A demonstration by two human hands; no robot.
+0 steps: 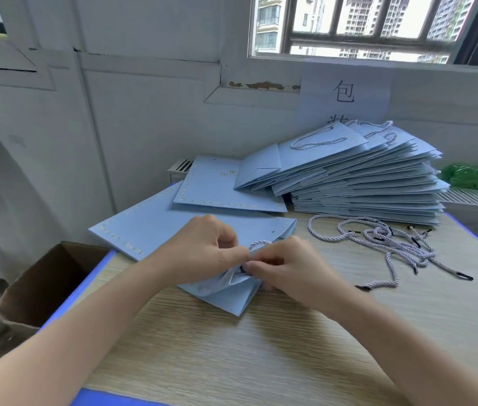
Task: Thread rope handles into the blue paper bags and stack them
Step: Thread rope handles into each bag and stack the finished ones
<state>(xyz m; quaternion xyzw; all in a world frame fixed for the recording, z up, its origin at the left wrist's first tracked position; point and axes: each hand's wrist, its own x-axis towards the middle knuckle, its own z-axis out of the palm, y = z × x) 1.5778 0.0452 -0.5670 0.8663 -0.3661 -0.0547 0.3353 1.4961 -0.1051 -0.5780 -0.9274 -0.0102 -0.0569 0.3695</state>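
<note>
I note unthreaded flat bags [155, 227] at left. My left hand [202, 247] and right hand [287, 268] both pinch a rope handle [259, 244] at the current bag [231, 297]. Spare ropes [387, 241] remain; the finished stack [363, 177] stands tall, right.

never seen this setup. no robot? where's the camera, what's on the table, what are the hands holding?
No robot: a person wears one wide-angle camera on the head, looking down at their own hands. On the wood-grain table with blue edging lie flat pale blue paper bags, a tall stack of finished bags with handles and a loose pile of twisted white rope handles. The left hand and right hand together pinch one rope handle at the mouth of the nearest blue bag, threading it.
</note>
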